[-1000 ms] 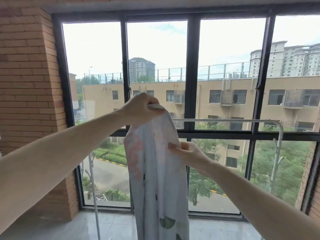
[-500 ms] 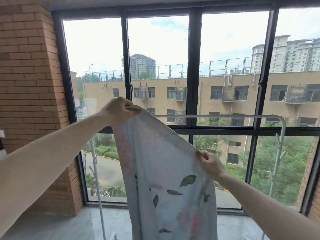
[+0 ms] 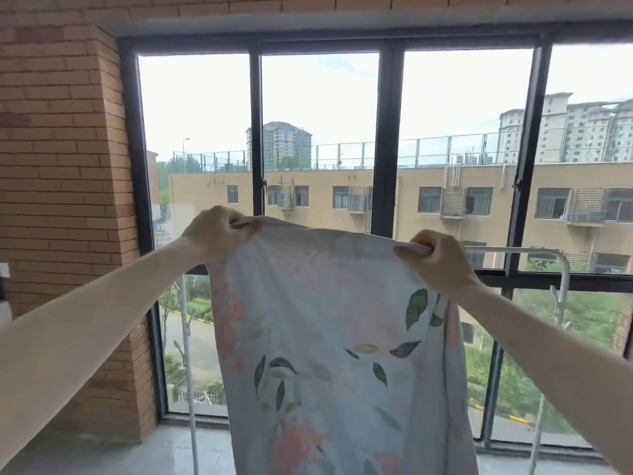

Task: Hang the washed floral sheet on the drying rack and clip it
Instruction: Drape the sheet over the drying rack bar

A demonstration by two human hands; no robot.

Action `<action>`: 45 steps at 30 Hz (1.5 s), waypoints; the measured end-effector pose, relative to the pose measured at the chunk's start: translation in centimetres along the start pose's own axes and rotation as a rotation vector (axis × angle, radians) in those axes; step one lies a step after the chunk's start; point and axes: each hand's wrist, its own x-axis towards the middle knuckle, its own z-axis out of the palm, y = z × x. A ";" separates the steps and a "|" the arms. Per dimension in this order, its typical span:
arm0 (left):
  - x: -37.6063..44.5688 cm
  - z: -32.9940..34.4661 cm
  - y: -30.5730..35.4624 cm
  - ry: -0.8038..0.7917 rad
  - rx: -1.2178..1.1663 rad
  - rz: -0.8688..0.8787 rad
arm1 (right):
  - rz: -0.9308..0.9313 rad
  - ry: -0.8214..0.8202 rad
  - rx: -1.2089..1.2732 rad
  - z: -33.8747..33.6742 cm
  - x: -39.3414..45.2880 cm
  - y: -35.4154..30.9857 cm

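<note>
The floral sheet [image 3: 329,337], pale blue with pink flowers and green leaves, hangs spread out in front of me. My left hand [image 3: 215,233] grips its top left corner. My right hand [image 3: 436,260] grips the top edge on the right, at the height of the white drying rack's top bar [image 3: 513,249]. The sheet hides most of that bar; only its right end, its curved right post [image 3: 565,286] and a thin left post [image 3: 186,354] show. No clips are in view.
A large black-framed window [image 3: 387,166] fills the wall right behind the rack. A brick wall [image 3: 65,200] stands on the left. The grey tiled floor [image 3: 137,454] lies below.
My right hand has slid up and to the right along the sheet's edge to the top, spreading the sheet wide. My left hand has moved slightly left with its corner.
</note>
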 end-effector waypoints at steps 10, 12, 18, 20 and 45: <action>-1.3 1.7 1.6 -0.134 -0.245 -0.143 | 0.108 -0.463 0.043 1.7 -2.7 3.4; -1.9 2.2 1.0 -0.165 -0.211 -0.154 | 0.127 -0.500 0.015 2.4 -4.0 4.3; -4.4 5.3 1.4 -0.068 -0.179 -0.162 | 0.337 -0.574 0.142 6.3 -10.8 7.7; -4.7 6.2 1.5 -0.053 -0.176 -0.132 | 0.408 -0.603 0.163 7.6 -13.3 8.5; -6.8 8.1 1.3 -0.280 -0.171 0.072 | 0.398 -0.834 0.356 12.5 -12.6 3.0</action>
